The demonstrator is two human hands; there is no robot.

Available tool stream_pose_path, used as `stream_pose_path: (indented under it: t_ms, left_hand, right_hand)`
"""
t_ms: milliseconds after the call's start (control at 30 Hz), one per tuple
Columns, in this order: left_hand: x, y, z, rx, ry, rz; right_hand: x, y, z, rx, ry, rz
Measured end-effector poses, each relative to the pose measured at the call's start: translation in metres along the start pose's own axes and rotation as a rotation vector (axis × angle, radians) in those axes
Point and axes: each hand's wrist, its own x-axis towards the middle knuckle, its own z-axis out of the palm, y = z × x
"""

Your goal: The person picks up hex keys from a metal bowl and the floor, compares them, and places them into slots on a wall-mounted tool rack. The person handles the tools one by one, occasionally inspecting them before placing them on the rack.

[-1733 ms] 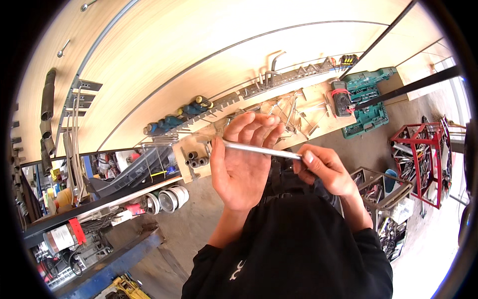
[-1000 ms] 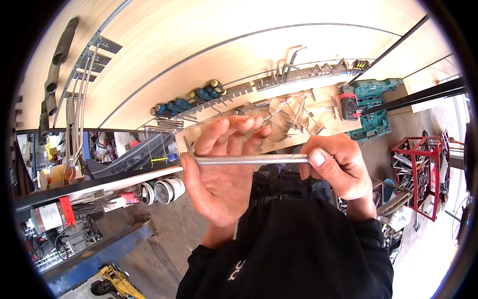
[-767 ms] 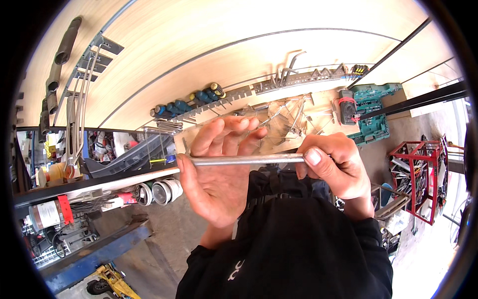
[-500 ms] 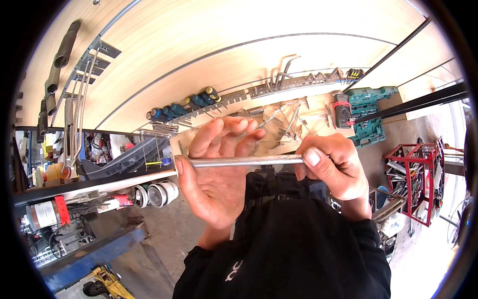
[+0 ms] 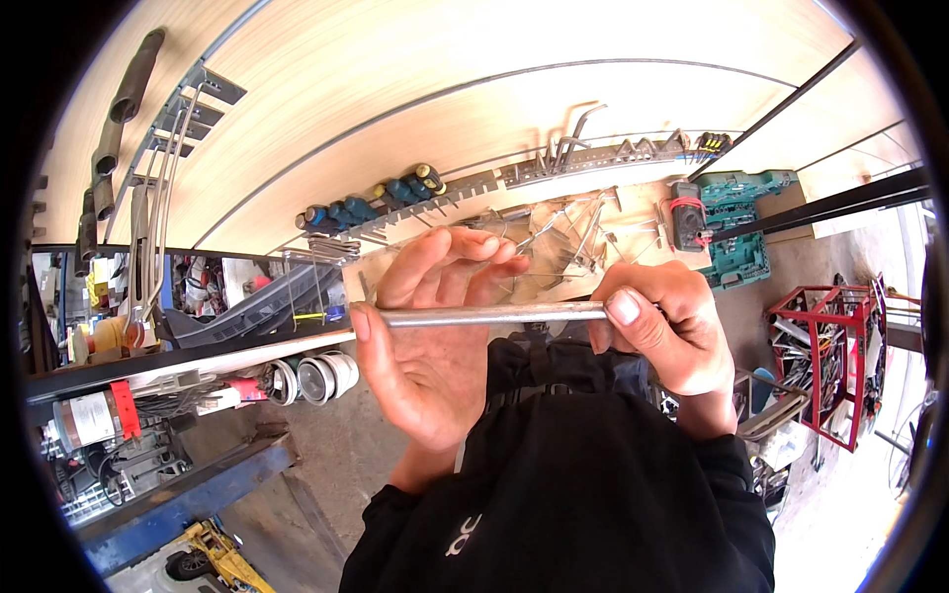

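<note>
A slim silver metal rod [image 5: 494,315] is held nearly level across the front of my chest. My right hand [image 5: 667,331] is closed on its right end, with the thumb pressed along the near side and the fingers curled behind. My left hand [image 5: 430,341] is open behind the rod's left part, palm facing me and fingers apart, slightly bent. Its thumb tip touches or lies very close to the rod's left end; whether it presses there I cannot tell.
Beyond my hands, a wooden bench [image 5: 583,282] carries loose tools. Screwdrivers [image 5: 371,201] stand in a wall rack. Further right are a black-and-red device [image 5: 687,215], a green tool case [image 5: 736,222] and a red frame [image 5: 820,316]. A blue beam [image 5: 188,489] stands low left.
The view has shifted slightly, so the background sits a little to the right. My hands and the rod keep almost the same position and grip.
</note>
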Motion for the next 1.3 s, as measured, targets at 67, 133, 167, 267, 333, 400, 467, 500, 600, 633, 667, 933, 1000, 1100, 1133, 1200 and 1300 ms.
stream_pose_path:
  t_ms: [67,133,167,267,333,400,467,500,600,633,667,933,1000,1100,1133,1200,1300]
  left_hand:
    - [0.000,0.001,-0.001,0.004,0.002,-0.001]
    - [-0.001,0.002,-0.002,0.008,0.004,-0.003]
    - [-0.002,0.003,-0.003,0.010,0.005,-0.002]
    - [-0.003,0.005,-0.004,0.018,0.012,-0.004]
    - [-0.003,0.006,-0.006,0.036,-0.007,-0.009]
    - [-0.003,0.007,-0.011,0.070,-0.050,-0.015]
    - [-0.003,0.009,-0.013,0.077,-0.058,-0.018]
    - [-0.004,0.009,-0.013,0.082,-0.062,-0.019]
    - [-0.004,0.013,-0.010,0.115,-0.032,-0.050]
    - [-0.004,0.013,-0.010,0.128,-0.030,-0.060]
    - [-0.004,0.014,-0.011,0.142,-0.028,-0.068]
    - [-0.003,0.014,-0.015,0.207,-0.021,-0.059]
    - [-0.002,0.014,-0.014,0.176,-0.012,-0.058]
    - [-0.003,0.010,-0.013,0.168,0.024,-0.064]
    - [-0.003,0.010,-0.014,0.174,0.026,-0.067]
    - [-0.001,0.010,-0.013,0.180,0.024,-0.082]
    - [0.000,0.007,-0.011,0.169,0.020,-0.096]
  right_hand:
    - [0.000,-0.001,0.002,0.010,0.009,-0.003]
    - [0.000,-0.002,0.004,-0.012,0.017,-0.004]
    - [0.000,-0.002,0.005,-0.023,0.020,-0.006]
    - [0.000,-0.003,0.007,-0.074,0.023,-0.044]
    - [0.000,-0.004,0.008,-0.076,0.034,-0.054]
    - [-0.001,-0.003,0.009,-0.086,0.044,-0.077]
    - [0.000,0.001,0.010,-0.104,0.053,-0.112]
    - [0.000,0.002,0.010,-0.129,0.056,-0.126]
    - [0.000,0.006,0.010,-0.202,0.080,-0.175]
    - [0.000,0.007,0.010,-0.224,0.094,-0.197]
    - [0.000,0.008,0.010,-0.245,0.107,-0.221]
    - [0.004,0.008,0.014,-0.269,0.121,-0.277]
    - [0.005,0.007,0.016,-0.275,0.127,-0.264]
    - [0.001,0.010,0.014,-0.276,0.130,-0.215]
    - [0.002,0.012,0.013,-0.268,0.123,-0.214]
    - [0.001,0.013,0.012,-0.251,0.131,-0.213]
    - [-0.001,0.016,0.011,-0.211,0.152,-0.195]
